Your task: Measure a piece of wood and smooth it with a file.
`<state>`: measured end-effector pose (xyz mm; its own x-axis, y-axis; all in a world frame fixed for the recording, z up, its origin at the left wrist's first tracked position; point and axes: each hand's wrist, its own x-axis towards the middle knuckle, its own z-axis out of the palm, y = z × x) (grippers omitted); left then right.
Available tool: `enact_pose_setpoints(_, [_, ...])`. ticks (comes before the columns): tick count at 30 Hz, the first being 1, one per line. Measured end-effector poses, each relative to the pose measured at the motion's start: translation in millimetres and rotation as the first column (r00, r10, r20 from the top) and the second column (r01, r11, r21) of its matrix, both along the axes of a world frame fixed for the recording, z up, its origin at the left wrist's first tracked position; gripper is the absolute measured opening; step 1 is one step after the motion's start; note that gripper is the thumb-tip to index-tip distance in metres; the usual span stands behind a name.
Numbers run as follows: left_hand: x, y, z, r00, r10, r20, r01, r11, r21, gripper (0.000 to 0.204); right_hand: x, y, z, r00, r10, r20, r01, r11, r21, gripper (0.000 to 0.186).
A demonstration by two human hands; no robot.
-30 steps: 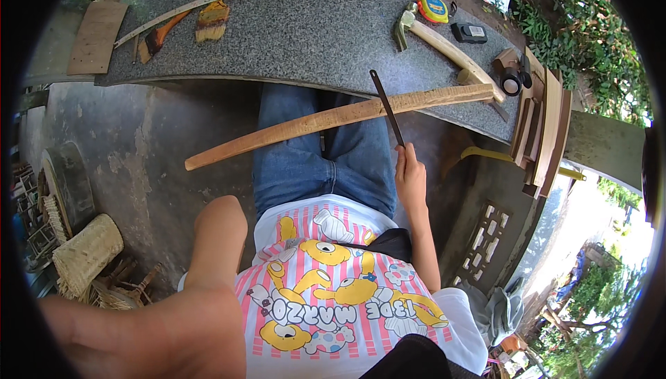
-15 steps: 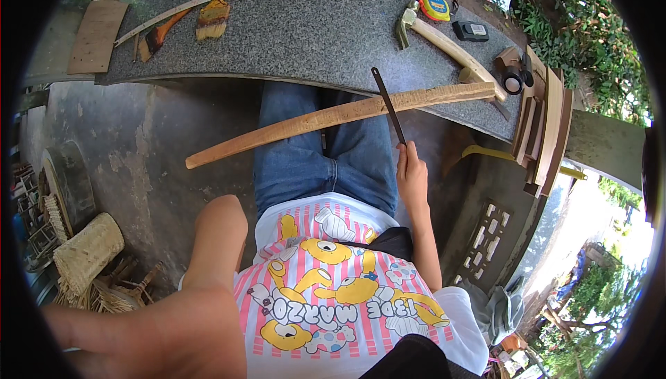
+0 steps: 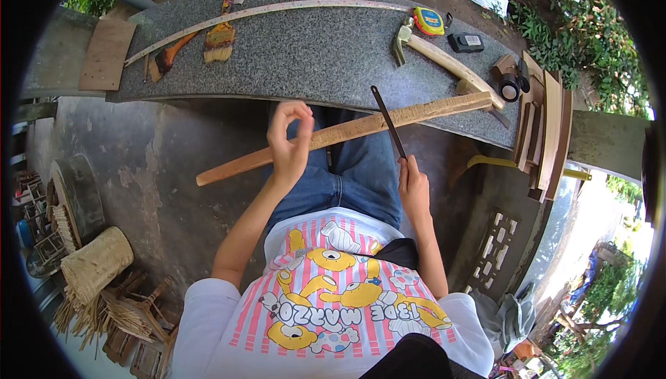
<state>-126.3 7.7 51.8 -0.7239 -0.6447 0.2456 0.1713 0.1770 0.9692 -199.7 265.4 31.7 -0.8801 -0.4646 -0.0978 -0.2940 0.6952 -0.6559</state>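
So the long pale wooden slat (image 3: 347,131) lay across the person's lap, one end resting on the speckled grey stone bench (image 3: 312,53), its long axis running from about 8 o'clock up to 2 o'clock. The left hand (image 3: 290,140) hovered right over its middle, thumb and forefinger curled into a loose ring, seemingly gripping nothing. The right hand (image 3: 413,188) sat just below the slat, toward 4 o'clock, fingers clamped around a thin dark metal file (image 3: 387,121) that pointed up to 11 o'clock and crossed the slat. The left hand was clearly nearer the wood.
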Motion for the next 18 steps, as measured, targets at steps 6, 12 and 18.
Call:
enact_pose_setpoints(6, [-2.6,-4.0,-54.4,0.825,-0.271,0.496,0.431,0.869,-0.243,0.048,-0.7,6.5,4.3,0.998,0.023,-0.054,-0.022,0.999,0.034,0.010])
enact_pose_setpoints(12, [-14.5,-15.5,-46.9,0.659,-0.263,0.705,0.625,0.713,-0.318,0.053,-3.2,1.5,11.8,0.988,0.061,-0.139,-0.048,0.995,0.092,0.008])
enact_pose_setpoints(18, [-2.6,-15.6,-19.4,0.772,-0.091,0.629,0.527,0.645,-0.554,0.056,-0.1,1.5,27.8,0.991,0.028,-0.132,-0.015,0.995,0.096,0.007])
